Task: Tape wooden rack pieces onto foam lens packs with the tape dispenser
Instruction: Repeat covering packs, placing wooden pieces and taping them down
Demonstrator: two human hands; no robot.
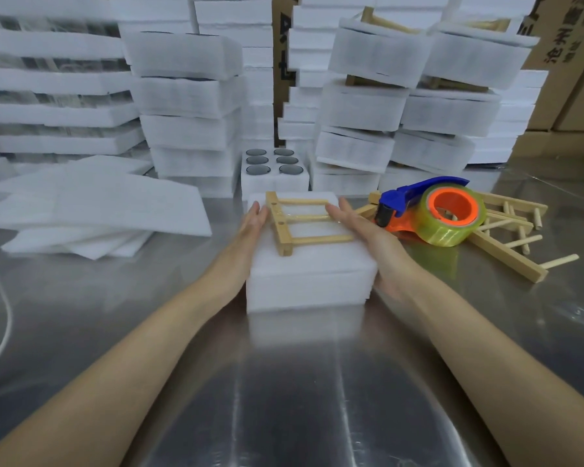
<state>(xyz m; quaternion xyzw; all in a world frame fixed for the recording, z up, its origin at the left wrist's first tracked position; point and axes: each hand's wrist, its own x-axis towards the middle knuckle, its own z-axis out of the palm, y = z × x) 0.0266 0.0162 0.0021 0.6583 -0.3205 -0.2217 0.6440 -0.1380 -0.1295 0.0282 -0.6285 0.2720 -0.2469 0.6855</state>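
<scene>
While both hands flank it, the pack (pixel 311 274) sits on the steel table (pixel 284 392) straight ahead of the person, a white foam block in the middle of the view. On its top lies the rack piece (pixel 284 227): a wooden bar along the left edge with three dowels running right across the foam. A glossy strip, seemingly clear tape, crosses the middle dowel.

The left hand (pixel 252 230) lies flat against the pack's left side, its fingers (pixel 258 212) straight and together, tips at the top edge beside the bar. The right hand (pixel 371 241) lies flat along the right side, fingers (pixel 338 210) straight and close together, tips touching the foam near the dowel ends. Neither hand curls round anything.

The dispenser (pixel 429 210), blue and orange with a yellowish roll, rests just right of the right hand, partly on a pile of spare racks (pixel 513 244). Behind the pack stands an open pack (pixel 273 183) showing six dark lenses (pixel 257 160). Loose foam sheets (pixel 91 210) lie to the left, and a white cord (pixel 0 332) curves at the left edge. Stacks of packs (pixel 189 106) fill the back, some on the right topped with wooden pieces, with cardboard boxes (pixel 560 79) behind.
</scene>
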